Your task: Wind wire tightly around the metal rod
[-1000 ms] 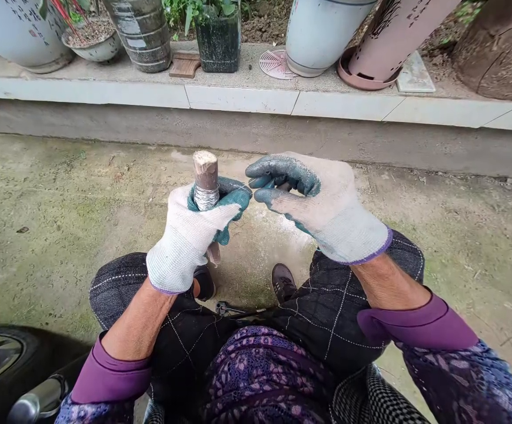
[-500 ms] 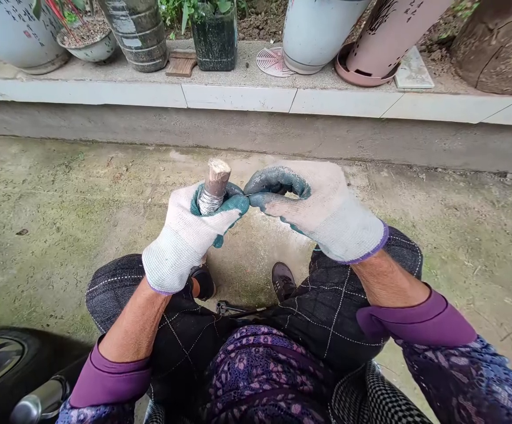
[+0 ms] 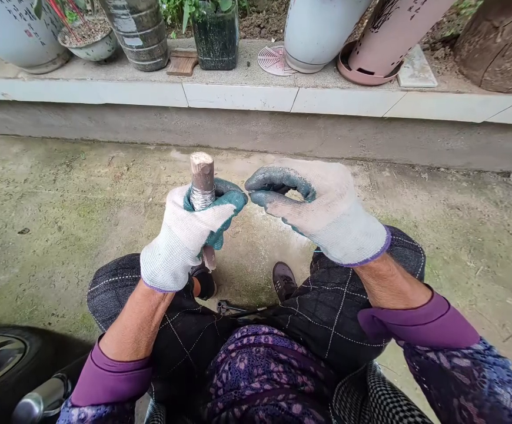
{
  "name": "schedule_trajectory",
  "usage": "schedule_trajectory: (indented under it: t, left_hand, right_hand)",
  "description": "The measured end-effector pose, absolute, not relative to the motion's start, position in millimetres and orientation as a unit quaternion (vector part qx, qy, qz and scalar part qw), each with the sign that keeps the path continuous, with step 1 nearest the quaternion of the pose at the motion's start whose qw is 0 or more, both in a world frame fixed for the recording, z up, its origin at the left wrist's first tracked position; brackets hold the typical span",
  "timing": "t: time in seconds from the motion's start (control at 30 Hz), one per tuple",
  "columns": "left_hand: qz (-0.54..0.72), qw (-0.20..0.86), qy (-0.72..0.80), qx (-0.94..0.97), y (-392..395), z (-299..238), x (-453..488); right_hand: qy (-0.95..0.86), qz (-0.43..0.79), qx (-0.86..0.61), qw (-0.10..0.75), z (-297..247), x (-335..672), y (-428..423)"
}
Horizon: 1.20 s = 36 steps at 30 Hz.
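Here; left hand (image 3: 184,222) curled round stick (image 3: 202,169); right hand (image 3: 315,197) pinching wire (image 3: 202,199)

The left hand (image 3: 188,224) hides the middle of the stick (image 3: 202,175).

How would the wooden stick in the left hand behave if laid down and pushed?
The stick would probably roll, since its shaft looks roughly round. It seems stiff, showing nearly straight above and below the left hand. The wire wound around it may make rolling uneven.
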<state>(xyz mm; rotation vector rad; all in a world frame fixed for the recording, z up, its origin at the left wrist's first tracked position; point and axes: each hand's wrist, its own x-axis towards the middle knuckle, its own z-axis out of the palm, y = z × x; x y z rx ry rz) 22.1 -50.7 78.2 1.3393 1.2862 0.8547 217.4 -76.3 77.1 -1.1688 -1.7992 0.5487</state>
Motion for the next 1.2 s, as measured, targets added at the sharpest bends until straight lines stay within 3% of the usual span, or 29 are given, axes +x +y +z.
schedule_trajectory:
  t: [0.5, 0.67, 0.8, 0.93, 1.0, 1.07, 1.2]
  left_hand:
    - [0.357, 0.485, 0.551, 0.577, -56.2, 81.8, 27.1]
    - [0.347, 0.396, 0.551, 0.648, -55.1, 78.6, 26.4]
    - [0.28, 0.227, 0.52, 0.774, -54.3, 78.0, 21.3]
    - [0.163, 0.086, 0.391, 0.902, -48.8, 78.7, 12.9]
    - [0.137, 0.092, 0.346, 0.924, -45.8, 77.9, 9.4]
    - [0.144, 0.135, 0.35, 0.916, -44.4, 76.1, 7.3]
    - [0.255, 0.304, 0.499, 0.77, -45.6, 73.2, 7.9]
  right_hand:
    - [-0.802, 0.021, -0.522, 0.289, 76.1, 213.8, -78.2]
    - [-0.803, 0.024, -0.525, 0.281, 77.0, 209.0, -74.0]
    - [-0.764, 0.146, -0.531, 0.336, 77.0, 209.4, -69.7]
    - [-0.621, 0.505, -0.46, 0.385, 53.8, 215.3, -60.6]
    - [-0.538, 0.644, -0.385, 0.384, 38.3, 217.6, -58.0]
    - [-0.494, 0.707, -0.365, 0.35, 30.2, 218.1, -58.6]
    - [-0.524, 0.639, -0.432, 0.362, 43.3, 215.1, -66.7]
